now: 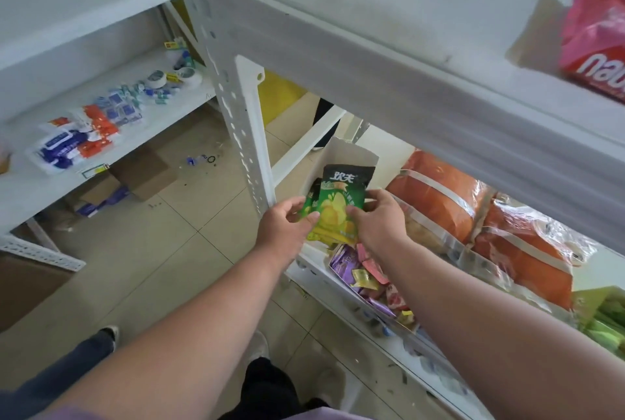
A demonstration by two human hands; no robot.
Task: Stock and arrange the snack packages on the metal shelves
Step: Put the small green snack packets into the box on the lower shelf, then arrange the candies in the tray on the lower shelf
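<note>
Nearest us, two bare forearms reach forward from the bottom edge toward the shelving. Sweeping left to right: on the far left, a white side shelf (142, 125) carries small blue, white and orange packets (77, 138) and rolls of tape (184, 76). Beneath it we note cardboard boxes (142, 172) on the tiled floor (189, 250). A perforated white upright post (233, 108) divides that bay from ours.

Just right of the post, our left hand (284, 226) pinches the lower left edge of the green snack packets (338, 210), thumb on the front face. Our right hand (378, 220) grips the same bundle from the right, fingers curled over its edge. Both hands are clamped on the packets, close together. The packets stand upright, partly inside an open white carton (355, 155) on the lower metal shelf (382, 345).

Below the hands, a tray of purple, yellow and pink sachets (368, 281) sits at the shelf's front. Further right lie large orange bags (443, 203) in clear wrap, then green packs (608, 321) at the edge. On the upper shelf (389, 47), far right, we see a pink-red package (598, 37).
</note>
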